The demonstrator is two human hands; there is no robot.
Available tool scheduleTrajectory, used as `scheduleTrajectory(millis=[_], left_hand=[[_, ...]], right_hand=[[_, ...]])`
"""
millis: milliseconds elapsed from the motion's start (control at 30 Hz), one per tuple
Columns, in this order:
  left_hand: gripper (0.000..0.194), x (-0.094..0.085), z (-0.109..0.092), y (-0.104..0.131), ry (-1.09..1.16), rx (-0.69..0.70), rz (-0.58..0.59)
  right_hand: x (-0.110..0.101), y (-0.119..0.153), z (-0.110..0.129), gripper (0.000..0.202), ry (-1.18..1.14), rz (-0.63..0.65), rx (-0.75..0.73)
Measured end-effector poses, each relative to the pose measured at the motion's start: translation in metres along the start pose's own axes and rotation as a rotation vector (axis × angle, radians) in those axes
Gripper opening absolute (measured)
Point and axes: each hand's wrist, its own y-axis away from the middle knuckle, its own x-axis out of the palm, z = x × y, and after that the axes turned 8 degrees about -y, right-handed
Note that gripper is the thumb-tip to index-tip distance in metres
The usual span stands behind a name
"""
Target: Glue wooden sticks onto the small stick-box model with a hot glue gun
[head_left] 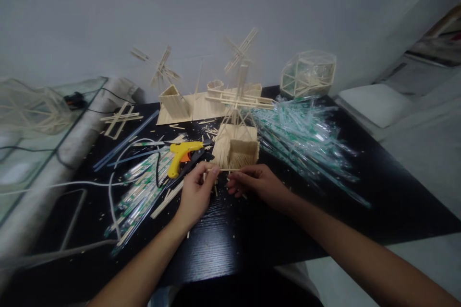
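wooden stick (pixel 225 170) pinched in left hand (pixel 196 193), fingers closed; right hand (pixel 264 183) curls at its end, grip unclear

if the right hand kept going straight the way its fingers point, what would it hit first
Probably the left hand: the right hand's fingers point across towards it, with a thin stick spanning the gap. Depth is hard to judge from this single view.
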Motion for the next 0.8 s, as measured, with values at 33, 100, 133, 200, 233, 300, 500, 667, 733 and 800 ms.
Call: scheduleTrajectory(millis=[33, 100, 133, 200, 233, 300, 500, 667, 733, 800], left_hand=[[0.031, -0.0004, 0.0003, 0.0001, -0.016, 0.019, -0.015], [0.028, -0.0011, 0.0007, 0.0011, -0.053, 0.068, -0.035], [0.027, -0.0013, 0.001, 0.0018, -0.072, 0.093, -0.039], [0.024, -0.0018, 0.002, 0.003, -0.105, 0.133, -0.038], [0.023, -0.002, 0.0026, 0.0034, -0.12, 0.145, -0.035], [0.022, -0.0023, 0.0036, 0.0035, -0.143, 0.156, -0.031], [0.024, -0.0034, 0.002, 0.0019, -0.204, 0.187, -0.017], [0.022, -0.0035, 0.0004, 0.0035, -0.241, 0.252, 0.032], [0.022, -0.0028, 0.0008, 0.0048, -0.258, 0.266, 0.047], [0.022, -0.0018, 0.001, 0.0058, -0.278, 0.265, 0.063]], right_hand=[[-0.0008, -0.0004, 0.0008, 0.038, 0.009, -0.011, -0.017], [-0.0022, -0.0009, 0.0023, 0.037, 0.025, -0.033, -0.044], [-0.0026, -0.0011, 0.003, 0.036, 0.028, -0.044, -0.052], [-0.0031, -0.0012, 0.0038, 0.034, 0.022, -0.061, -0.061], [-0.0031, -0.0012, 0.0039, 0.033, 0.014, -0.068, -0.066], [-0.0031, -0.0014, 0.0035, 0.032, -0.012, -0.082, -0.085], [-0.0034, -0.0018, 0.0016, 0.028, -0.009, -0.125, -0.128], [-0.0022, -0.0015, 0.0033, 0.021, -0.025, -0.204, -0.093], [-0.0022, -0.0015, 0.0038, 0.019, -0.034, -0.235, -0.072], [-0.0027, -0.0015, 0.0041, 0.017, -0.028, -0.258, -0.061]])
